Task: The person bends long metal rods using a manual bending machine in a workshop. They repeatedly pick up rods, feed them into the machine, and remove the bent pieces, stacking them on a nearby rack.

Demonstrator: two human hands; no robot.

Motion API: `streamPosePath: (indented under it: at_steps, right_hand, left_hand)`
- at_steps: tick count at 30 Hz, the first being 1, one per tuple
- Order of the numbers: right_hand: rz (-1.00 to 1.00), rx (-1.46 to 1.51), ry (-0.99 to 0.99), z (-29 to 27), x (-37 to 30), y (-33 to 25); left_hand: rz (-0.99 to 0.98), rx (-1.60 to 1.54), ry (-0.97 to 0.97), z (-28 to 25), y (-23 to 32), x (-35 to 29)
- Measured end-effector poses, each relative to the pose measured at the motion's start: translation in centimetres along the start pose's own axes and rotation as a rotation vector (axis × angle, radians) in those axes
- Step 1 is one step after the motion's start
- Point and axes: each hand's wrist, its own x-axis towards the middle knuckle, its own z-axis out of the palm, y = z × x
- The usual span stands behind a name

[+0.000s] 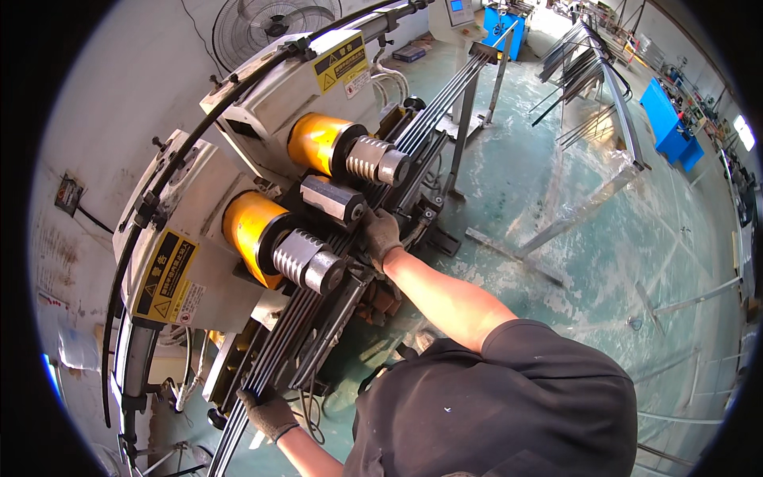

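Several long, thin metal rods (274,350) run side by side through a machine, from lower left to upper right. My left hand (270,415), in a grey-brown glove, is closed around the rods at their near end. Farther along, my gloved right hand (382,237) reaches in beside the end of a hexagonal steel block (334,199). Its fingers curl in toward the rods, but what they grip is hidden. Two ribbed steel rollers stick out over the rods, a near one (306,258) and a far one (377,161), each behind a yellow collar.
Pale machine housings (199,262) with yellow warning labels stand along the left, a black hose arching over them. A large fan (274,24) is behind. A metal rack (624,119) holding dark bars stands on the green floor at right, with a blue cabinet (668,119) beyond it.
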Motion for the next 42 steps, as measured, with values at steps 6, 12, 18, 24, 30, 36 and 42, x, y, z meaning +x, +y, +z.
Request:
streamPosePath:
  at_steps: [6,12,18,24,30,36,42]
  right_hand:
    - [-0.048,0.048,0.030,0.6,-1.3,-2.9]
    - [0.147,0.301,0.092,1.2,-1.2,-3.6]
    - [0.115,0.219,0.092,1.6,-1.1,-3.7]
    - [0.110,0.262,-0.183,-0.5,3.6,3.2]
    - [-0.020,0.121,-0.218,-2.3,-3.7,-2.3]
    - [-0.047,-0.175,-0.024,-12.7,-4.7,5.5]
    - [0.238,-0.544,0.121,-22.3,-9.6,15.9]
  left_hand:
    - [-0.050,-0.007,-0.018,0.6,0.2,-0.4]
    - [0.198,0.290,-0.181,-7.4,4.6,1.6]
    - [0.131,0.007,0.094,-6.1,3.3,1.7]
    - [0.081,0.003,0.078,-4.1,2.8,-0.1]
    - [0.002,-0.189,-0.009,-0.2,2.0,-2.6]
    - [0.124,-0.505,0.101,-9.0,12.8,-4.1]
    - [0.252,-0.376,0.248,-23.2,25.5,-2.1]
